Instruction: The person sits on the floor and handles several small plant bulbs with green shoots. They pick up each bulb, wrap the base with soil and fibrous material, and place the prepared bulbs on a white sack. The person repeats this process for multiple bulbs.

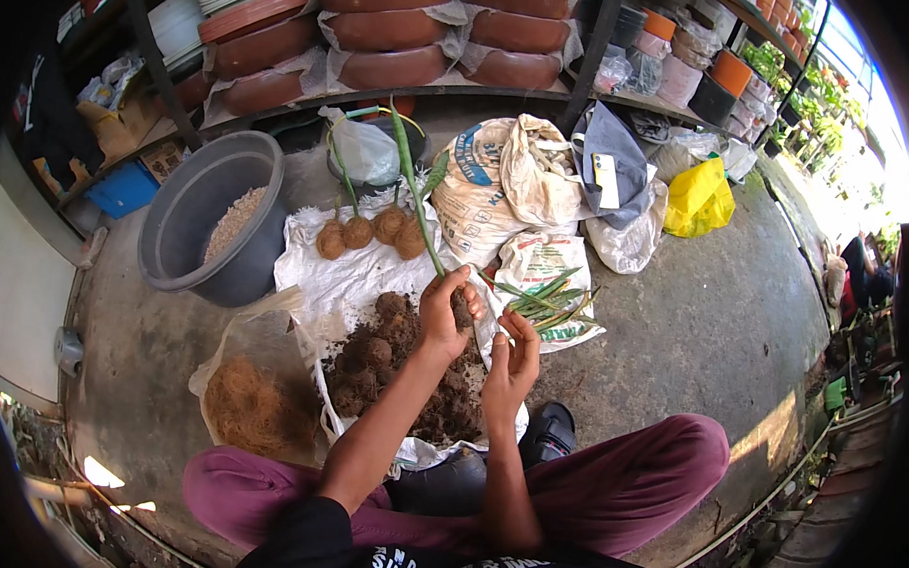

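Note:
My left hand [444, 314] grips the base of a tall, upright snake-plant-like leaf [408, 151], where a dark clump of roots or soil [461, 308] shows between the fingers. Just to its right is my right hand [513, 361], fingers bent and thumb apart, with nothing visible in it. Below both hands, dark soil [439, 415] with several round brown clumps [377, 351] lies on a white woven sack [303, 241]. Several coir-wrapped balls [357, 232] rest at the sack's far end, some with green shoots. Long cut green leaves [551, 299] lie on a printed sack [583, 251] to the right.
At left stand a large grey tub [152, 243] with pale granules [235, 222] and a clear bag of brown coir fibre [251, 404]. Filled sacks [469, 187], a phone [605, 180] on grey cloth and a yellow bag [699, 199] sit beyond. Shelves hold stacked brown pots [392, 30].

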Action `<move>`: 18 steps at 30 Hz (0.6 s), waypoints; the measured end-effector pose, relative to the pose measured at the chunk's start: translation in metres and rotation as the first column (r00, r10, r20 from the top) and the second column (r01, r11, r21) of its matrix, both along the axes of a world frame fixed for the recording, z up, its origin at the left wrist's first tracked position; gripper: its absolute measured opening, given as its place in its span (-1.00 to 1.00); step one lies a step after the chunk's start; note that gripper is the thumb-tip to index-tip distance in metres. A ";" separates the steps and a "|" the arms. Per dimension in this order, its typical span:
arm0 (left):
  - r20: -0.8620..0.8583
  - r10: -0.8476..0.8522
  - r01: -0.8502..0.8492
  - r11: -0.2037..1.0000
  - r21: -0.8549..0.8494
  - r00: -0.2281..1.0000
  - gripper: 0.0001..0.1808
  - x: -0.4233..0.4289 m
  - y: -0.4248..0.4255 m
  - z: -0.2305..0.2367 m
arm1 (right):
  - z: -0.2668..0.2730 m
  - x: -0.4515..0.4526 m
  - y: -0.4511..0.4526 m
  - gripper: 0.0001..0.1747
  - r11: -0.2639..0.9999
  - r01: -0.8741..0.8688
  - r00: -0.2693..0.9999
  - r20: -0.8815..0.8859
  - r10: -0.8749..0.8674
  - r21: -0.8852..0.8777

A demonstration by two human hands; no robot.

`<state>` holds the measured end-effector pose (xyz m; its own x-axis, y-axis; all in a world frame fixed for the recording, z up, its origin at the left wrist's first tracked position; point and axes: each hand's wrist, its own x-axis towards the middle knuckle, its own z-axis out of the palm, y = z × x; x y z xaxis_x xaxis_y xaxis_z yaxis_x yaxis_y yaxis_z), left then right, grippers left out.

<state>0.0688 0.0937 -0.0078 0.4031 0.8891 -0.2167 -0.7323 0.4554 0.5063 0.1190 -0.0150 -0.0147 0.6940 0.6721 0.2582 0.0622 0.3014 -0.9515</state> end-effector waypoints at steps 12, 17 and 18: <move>0.217 -0.173 0.136 0.975 0.175 0.961 -0.64 -0.001 0.004 0.013 | -0.032 0.037 0.000 -0.80 0.997 -0.068 0.963 -0.263 0.060 -0.023; 0.323 -0.208 0.186 0.978 0.097 0.923 -0.64 -0.005 0.003 0.001 | -0.029 0.038 -0.001 -0.80 0.997 -0.073 0.948 -0.313 0.060 -0.031; 0.349 -0.220 0.198 0.975 0.099 0.911 -0.62 -0.006 0.003 0.000 | -0.029 0.038 -0.001 -0.80 0.997 -0.072 0.944 -0.324 0.057 -0.034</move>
<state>0.0625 0.0968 -0.0079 0.6219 0.7827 0.0263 -0.7599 0.5951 0.2616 0.1574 -0.0160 -0.0442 0.6902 0.7236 -0.0033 -0.2682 0.2516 -0.9299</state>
